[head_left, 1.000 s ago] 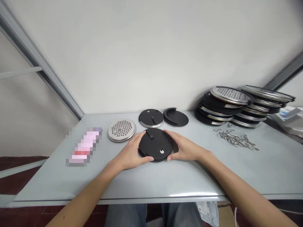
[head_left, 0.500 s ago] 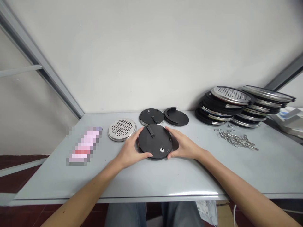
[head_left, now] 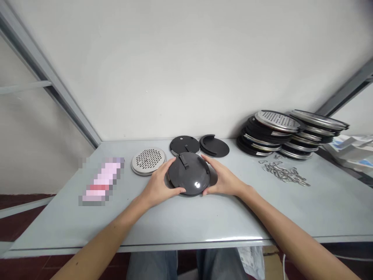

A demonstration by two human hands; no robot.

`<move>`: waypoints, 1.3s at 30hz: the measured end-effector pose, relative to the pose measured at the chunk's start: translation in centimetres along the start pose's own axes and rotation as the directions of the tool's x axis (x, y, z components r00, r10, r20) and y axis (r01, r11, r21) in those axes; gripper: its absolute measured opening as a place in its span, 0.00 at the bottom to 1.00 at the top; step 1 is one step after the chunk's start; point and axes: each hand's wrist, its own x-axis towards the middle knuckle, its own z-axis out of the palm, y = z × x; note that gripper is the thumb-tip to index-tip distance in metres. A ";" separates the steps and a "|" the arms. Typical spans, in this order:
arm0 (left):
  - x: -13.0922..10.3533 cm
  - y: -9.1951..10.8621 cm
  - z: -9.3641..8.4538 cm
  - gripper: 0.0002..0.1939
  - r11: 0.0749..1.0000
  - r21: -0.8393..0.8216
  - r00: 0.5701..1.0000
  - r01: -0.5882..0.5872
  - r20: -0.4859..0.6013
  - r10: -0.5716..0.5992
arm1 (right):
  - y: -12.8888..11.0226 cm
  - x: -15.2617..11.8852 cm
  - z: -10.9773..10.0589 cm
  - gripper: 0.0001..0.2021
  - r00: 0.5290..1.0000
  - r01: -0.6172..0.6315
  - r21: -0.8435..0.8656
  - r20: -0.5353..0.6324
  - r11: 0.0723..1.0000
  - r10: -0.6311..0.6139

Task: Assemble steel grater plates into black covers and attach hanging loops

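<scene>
Just above the front half of the table, a round black disc (head_left: 189, 177) is gripped at its rim between my two hands. It has a raised bar or clip near its far edge and a small bright spot near its front edge. My left hand (head_left: 161, 182) wraps its left side, the thumb along the front. On the opposite side, my right hand (head_left: 223, 179) holds the rim with thumb and fingers. Behind it lie another black disc with a metal rim (head_left: 184, 144) and a black disc with a curved raised edge (head_left: 217, 147). A perforated silver disc (head_left: 148, 160) rests left of my left hand.
Stacks of black and silver discs (head_left: 265, 134) lean by the wall at the right, with another stack (head_left: 316, 132) beside them. Loose metal clips (head_left: 285, 174) lie in front. A pixelated pink object (head_left: 101, 181) is at the left. The table's front edge (head_left: 198, 247) runs near my legs.
The held disc has tilted slightly, and its face now looks glossier with a bright glare near the front. Both hands keep their hold. The whole view has shifted a little.
</scene>
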 end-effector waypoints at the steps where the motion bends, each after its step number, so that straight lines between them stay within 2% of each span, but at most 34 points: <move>1: 0.0 -0.1 0.0 0.48 1.000 0.006 1.000 -0.003 0.006 0.003 | 0.0 0.0 0.0 0.62 1.000 0.001 -0.009 0.001 1.000 -0.001; 9: 0.0 -0.6 -0.2 0.43 0.998 0.041 0.995 -0.056 0.083 0.052 | 0.1 -0.2 0.3 0.62 0.999 -0.025 -0.057 0.038 0.998 0.028; 14: 0.2 -0.9 -0.1 0.57 0.989 0.093 0.979 -0.114 0.179 0.096 | 0.2 0.0 0.1 0.61 0.998 -0.059 -0.031 0.020 0.998 0.059; 17: 0.3 -0.9 0.0 0.57 0.990 0.096 0.980 -0.099 0.184 0.080 | 0.2 0.1 0.0 0.59 0.999 -0.041 -0.002 0.032 0.999 0.041; 21: 0.4 -0.7 -0.1 0.57 0.991 0.073 0.973 -0.113 0.212 0.095 | 0.2 0.1 -0.6 0.52 0.993 -0.039 0.002 0.114 0.999 0.038; 24: 0.3 -0.8 -0.2 0.56 0.987 0.078 0.963 -0.139 0.244 0.116 | 0.1 0.2 -1.0 0.34 0.983 -0.104 0.018 0.154 0.994 0.100; 26: 0.2 -1.1 -0.1 0.56 0.985 0.108 0.956 -0.136 0.276 0.101 | 0.0 0.3 -1.1 0.25 0.979 -0.155 0.023 0.139 0.988 0.150; 28: 0.1 -1.4 -0.1 0.56 0.982 0.146 0.950 -0.124 0.303 0.075 | -0.1 0.4 -1.0 0.24 0.980 -0.168 0.007 0.108 0.986 0.166; 33: 0.1 -1.6 -0.2 0.58 0.978 0.176 0.936 -0.115 0.349 0.048 | 0.0 0.4 -0.5 0.30 0.990 -0.112 0.016 0.082 0.994 0.111; 36: 0.1 -1.3 -0.4 0.59 0.980 0.194 0.951 -0.035 0.310 -0.027 | -0.1 0.4 -0.5 0.26 0.987 -0.137 0.016 0.082 0.990 0.135; 39: 0.2 -1.0 -0.4 0.54 0.984 0.181 0.968 0.005 0.245 -0.050 | -0.2 0.5 -0.6 0.22 0.982 -0.184 -0.008 0.044 0.983 0.185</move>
